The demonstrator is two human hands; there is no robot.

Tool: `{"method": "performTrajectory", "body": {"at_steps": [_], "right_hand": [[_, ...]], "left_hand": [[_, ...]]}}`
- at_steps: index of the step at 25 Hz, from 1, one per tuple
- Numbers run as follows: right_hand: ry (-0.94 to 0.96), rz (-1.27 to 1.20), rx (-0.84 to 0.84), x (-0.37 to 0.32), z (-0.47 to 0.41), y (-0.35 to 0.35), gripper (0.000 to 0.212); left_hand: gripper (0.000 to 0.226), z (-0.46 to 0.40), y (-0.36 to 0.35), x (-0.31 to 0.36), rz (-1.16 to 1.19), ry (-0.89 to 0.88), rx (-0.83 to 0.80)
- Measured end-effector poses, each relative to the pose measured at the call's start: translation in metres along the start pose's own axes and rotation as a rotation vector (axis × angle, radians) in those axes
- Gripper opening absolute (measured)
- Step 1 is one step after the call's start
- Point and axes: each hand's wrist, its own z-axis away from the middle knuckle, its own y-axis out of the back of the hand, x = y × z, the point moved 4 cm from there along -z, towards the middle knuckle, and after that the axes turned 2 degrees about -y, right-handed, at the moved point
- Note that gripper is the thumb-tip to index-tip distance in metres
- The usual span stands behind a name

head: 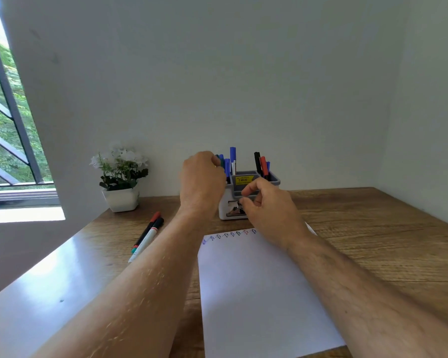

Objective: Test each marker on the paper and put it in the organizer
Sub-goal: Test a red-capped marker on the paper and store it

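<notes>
A white and grey organizer (272, 180) stands at the back of the desk with several blue, black and red markers upright in it. My left hand (202, 180) is at its left compartment, with the fingers closed around a dark green marker (217, 158) among the blue ones. My right hand (268, 208) is at the organizer's front, where thumb and forefinger pinch the grey front rim. White paper (259, 293) lies in front of me, with a row of small coloured marks (232, 233) along its far edge. Two markers (150, 232), one red-capped and one black-capped, lie to the left of the paper.
A white pot of white flowers (120, 177) stands at the back left of the wooden desk (373, 241). A window (5, 125) is at the far left. The wall rises right behind the organizer.
</notes>
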Motion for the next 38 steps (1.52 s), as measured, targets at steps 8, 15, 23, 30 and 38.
{"method": "performTrajectory", "body": {"at_steps": [8,15,23,30,38], "right_hand": [[0.002,-0.012,-0.021,-0.001,0.003,0.0,0.005],[0.031,0.015,-0.014,-0.003,0.002,0.0,0.005],[0.045,0.041,-0.011,0.0,0.0,-0.003,0.007],[0.039,0.042,-0.019,0.001,-0.001,-0.003,0.007],[0.051,0.055,-0.045,-0.001,-0.001,-0.003,0.008]], "left_hand": [[0.018,-0.018,0.038,-0.034,-0.188,0.266,-0.086],[0.034,-0.003,0.053,-0.106,-0.671,0.451,-0.428],[0.04,0.005,0.033,-0.099,-0.609,0.468,-0.521],[0.04,0.006,0.027,-0.082,-0.623,0.446,-0.585],[0.047,0.011,0.019,-0.078,-0.649,0.404,-0.713]]}}
